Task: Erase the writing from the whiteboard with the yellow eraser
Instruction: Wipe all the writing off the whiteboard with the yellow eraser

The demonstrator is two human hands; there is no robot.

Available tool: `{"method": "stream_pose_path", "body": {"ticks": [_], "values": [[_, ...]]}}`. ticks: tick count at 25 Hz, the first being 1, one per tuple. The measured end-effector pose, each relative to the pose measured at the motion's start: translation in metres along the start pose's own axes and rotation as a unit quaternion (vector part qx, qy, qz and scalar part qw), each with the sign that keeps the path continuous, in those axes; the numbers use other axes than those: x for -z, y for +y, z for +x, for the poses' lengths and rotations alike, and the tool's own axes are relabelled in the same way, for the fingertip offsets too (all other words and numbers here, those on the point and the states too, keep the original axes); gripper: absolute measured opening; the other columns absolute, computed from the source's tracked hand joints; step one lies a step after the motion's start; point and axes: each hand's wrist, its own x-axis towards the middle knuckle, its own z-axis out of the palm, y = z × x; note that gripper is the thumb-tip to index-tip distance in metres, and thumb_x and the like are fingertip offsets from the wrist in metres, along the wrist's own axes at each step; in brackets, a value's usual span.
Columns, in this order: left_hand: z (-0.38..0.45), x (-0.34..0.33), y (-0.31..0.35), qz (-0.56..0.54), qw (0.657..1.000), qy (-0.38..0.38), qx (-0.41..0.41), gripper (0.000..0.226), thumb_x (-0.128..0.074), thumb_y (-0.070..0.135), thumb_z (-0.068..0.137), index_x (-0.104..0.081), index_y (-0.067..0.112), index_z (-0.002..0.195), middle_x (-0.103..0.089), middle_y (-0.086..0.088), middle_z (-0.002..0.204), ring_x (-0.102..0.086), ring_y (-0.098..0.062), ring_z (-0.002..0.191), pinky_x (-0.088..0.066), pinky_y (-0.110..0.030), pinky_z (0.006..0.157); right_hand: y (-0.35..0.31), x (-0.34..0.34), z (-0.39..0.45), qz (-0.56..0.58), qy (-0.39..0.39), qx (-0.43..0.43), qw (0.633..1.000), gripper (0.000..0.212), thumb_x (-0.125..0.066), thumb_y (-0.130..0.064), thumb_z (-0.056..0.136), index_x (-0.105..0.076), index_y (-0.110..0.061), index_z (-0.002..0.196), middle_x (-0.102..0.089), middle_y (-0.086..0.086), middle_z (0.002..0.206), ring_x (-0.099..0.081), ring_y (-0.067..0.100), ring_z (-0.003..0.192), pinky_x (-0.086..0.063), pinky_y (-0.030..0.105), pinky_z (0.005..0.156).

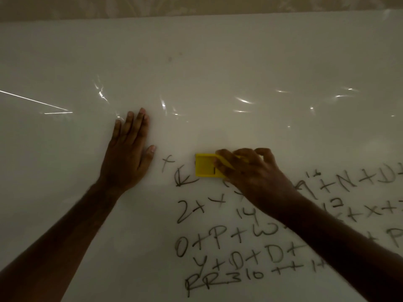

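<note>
A large whiteboard (218, 62) fills the view. Black handwriting (218, 243) of letters, numbers and plus signs covers its lower right part in several rows. My right hand (250, 173) grips the yellow eraser (205, 167) and presses it flat on the board at the top row of the writing, beside a "K"-like mark and a small "x". My right forearm hides part of the middle rows. My left hand (128, 153) lies flat on the bare board to the left of the writing, fingers together and pointing up, holding nothing.
The upper and left areas of the whiteboard carry no writing, only bright glare streaks (244, 101). Above the board's top edge a patterned beige wall (196, 5) shows.
</note>
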Motion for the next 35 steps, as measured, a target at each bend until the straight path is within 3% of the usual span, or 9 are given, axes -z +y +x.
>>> {"method": "stream_pose_path", "body": {"ticks": [6, 9, 12, 18, 22, 26, 31, 33, 35], "values": [[0.001, -0.002, -0.001, 0.008, 1.0, 0.002, 0.005, 0.071, -0.034, 0.042, 0.114, -0.021, 0.003, 0.172, -0.018, -0.014, 0.181, -0.016, -0.037, 0.168, -0.001, -0.048, 0.138, -0.025, -0.011, 0.061, 0.012, 0.066, -0.09, 0.994, 0.053, -0.057, -0.034, 0.101, -0.049, -0.024, 0.153, -0.048, -0.003, 0.16, -0.058, 0.031, 0.124, -0.039, 0.05, 0.095], [-0.001, -0.001, -0.001, 0.011, 1.0, 0.0, 0.01, 0.071, -0.031, 0.044, 0.115, -0.021, 0.004, 0.172, -0.018, -0.013, 0.181, -0.015, -0.036, 0.168, -0.002, -0.049, 0.137, -0.048, -0.016, 0.039, 0.03, 0.031, -0.033, 0.998, 0.068, -0.067, -0.023, 0.095, -0.041, -0.023, 0.158, -0.041, 0.0, 0.165, -0.054, 0.031, 0.128, -0.039, 0.052, 0.098], [-0.001, 0.001, 0.001, 0.008, 1.0, -0.01, 0.019, 0.071, -0.032, 0.043, 0.114, -0.02, 0.004, 0.173, -0.017, -0.013, 0.182, -0.014, -0.035, 0.169, -0.004, -0.051, 0.137, -0.041, -0.006, 0.006, 0.029, -0.002, 0.028, 0.999, 0.07, -0.065, -0.02, 0.095, -0.038, -0.02, 0.16, -0.04, 0.004, 0.166, -0.054, 0.034, 0.132, -0.043, 0.056, 0.1], [-0.002, 0.0, 0.0, 0.013, 1.0, -0.015, 0.02, 0.07, -0.03, 0.043, 0.115, -0.02, 0.005, 0.173, -0.016, -0.012, 0.182, -0.012, -0.034, 0.169, -0.002, -0.05, 0.138, -0.033, -0.009, 0.065, 0.008, 0.051, -0.068, 0.996, 0.057, -0.066, -0.026, 0.098, -0.048, -0.024, 0.152, -0.047, -0.001, 0.161, -0.057, 0.033, 0.125, -0.04, 0.053, 0.097], [-0.003, 0.001, 0.0, 0.007, 1.0, -0.011, 0.023, 0.069, -0.032, 0.041, 0.115, -0.021, 0.005, 0.173, -0.018, -0.012, 0.182, -0.013, -0.034, 0.169, -0.005, -0.052, 0.137, -0.066, -0.009, 0.047, 0.035, 0.015, 0.022, 0.999, 0.071, -0.063, -0.015, 0.089, -0.042, -0.018, 0.156, -0.043, 0.007, 0.162, -0.055, 0.035, 0.126, -0.044, 0.056, 0.097], [-0.003, 0.002, 0.002, 0.001, 1.0, -0.007, 0.024, 0.068, -0.033, 0.039, 0.114, -0.022, 0.005, 0.172, -0.018, -0.012, 0.182, -0.014, -0.034, 0.169, -0.007, -0.053, 0.137, -0.041, -0.003, 0.014, 0.013, 0.018, 0.04, 0.999, 0.062, -0.051, -0.016, 0.097, -0.041, -0.018, 0.158, -0.044, 0.006, 0.163, -0.057, 0.035, 0.128, -0.045, 0.055, 0.097], [-0.003, 0.0, 0.0, 0.005, 1.0, -0.003, 0.02, 0.065, -0.029, 0.037, 0.116, -0.023, 0.005, 0.172, -0.019, -0.012, 0.181, -0.015, -0.034, 0.169, -0.006, -0.051, 0.137, -0.041, -0.016, 0.07, -0.008, 0.056, -0.051, 0.997, 0.068, -0.074, -0.025, 0.091, -0.046, -0.023, 0.153, -0.046, -0.001, 0.161, -0.057, 0.032, 0.123, -0.04, 0.051, 0.095], [-0.004, 0.0, -0.001, 0.004, 1.0, 0.002, 0.02, 0.064, -0.029, 0.036, 0.116, -0.024, 0.006, 0.172, -0.02, -0.011, 0.181, -0.016, -0.034, 0.169, -0.005, -0.049, 0.138, -0.064, -0.018, 0.076, 0.007, 0.051, -0.024, 0.998, 0.066, -0.07, -0.023, 0.092, -0.045, -0.022, 0.153, -0.046, 0.001, 0.16, -0.057, 0.032, 0.122, -0.041, 0.051, 0.094], [-0.004, 0.0, 0.0, -0.003, 1.0, 0.003, 0.025, 0.063, -0.03, 0.034, 0.116, -0.024, 0.007, 0.173, -0.02, -0.009, 0.181, -0.015, -0.033, 0.169, -0.005, -0.048, 0.138, -0.077, -0.013, 0.06, 0.02, 0.031, 0.033, 0.999, 0.059, -0.051, -0.017, 0.094, -0.046, -0.018, 0.153, -0.048, 0.006, 0.158, -0.059, 0.034, 0.119, -0.047, 0.052, 0.09]]}}
